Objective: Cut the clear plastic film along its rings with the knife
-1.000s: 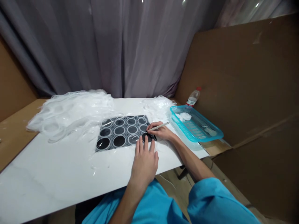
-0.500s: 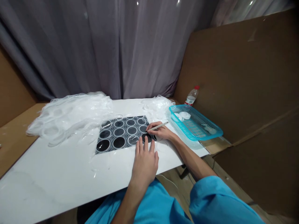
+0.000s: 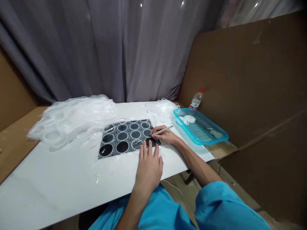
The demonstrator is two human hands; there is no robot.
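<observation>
Right hand pinches a pale pen, tip end down at the sheet's right end; tip contact too small to tell. Left hand grips nothing, fingers spread, fingertips resting on the near edge of the dark patterned sheet, close to its near right corner. Change over the last second: next to none. Both hands keep their spots and the sheet lies as it did; only the view tilted slightly, so the pen work looks to be at the same circle. Sheet lies flat mid-tabletop, set back from the front edge. Big pile of white plastic rings fills the back left corner; smaller white heap toward the back right. Blue basket at the right edge, white discs in its far left corner; red-capped bottle just behind it.
</observation>
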